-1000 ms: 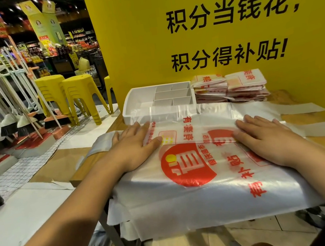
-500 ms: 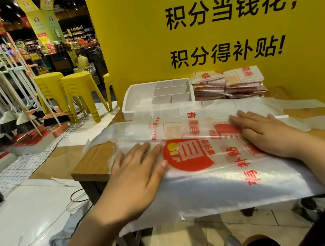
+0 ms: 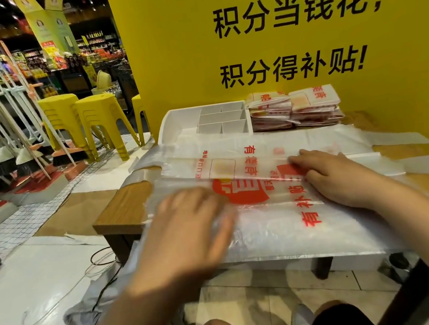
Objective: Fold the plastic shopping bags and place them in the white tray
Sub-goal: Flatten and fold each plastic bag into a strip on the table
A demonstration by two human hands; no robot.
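A white plastic shopping bag [image 3: 279, 224] with red print lies spread flat on the small wooden table [image 3: 124, 209], its near edge hanging over the front. My left hand [image 3: 189, 225], blurred, lies flat on the bag's left part with straight fingers. On the red logo area to the right, my right hand [image 3: 338, 176] presses down with flat fingers. The white tray [image 3: 175, 125] with dividers stands at the table's back left. Beside it, stacks of folded bags [image 3: 296, 109] lie against the wall.
A yellow wall with black lettering [image 3: 287, 43] rises right behind the table. Yellow stools [image 3: 93, 118] and a rack of brooms [image 3: 0, 136] stand to the left. A cable and white sheets [image 3: 44, 266] lie on the floor at left. My knees show below.
My left hand slid from the bag's far left part toward me and to the right across the plastic. The right hand stayed pressed on the bag. More bare table shows at the left.
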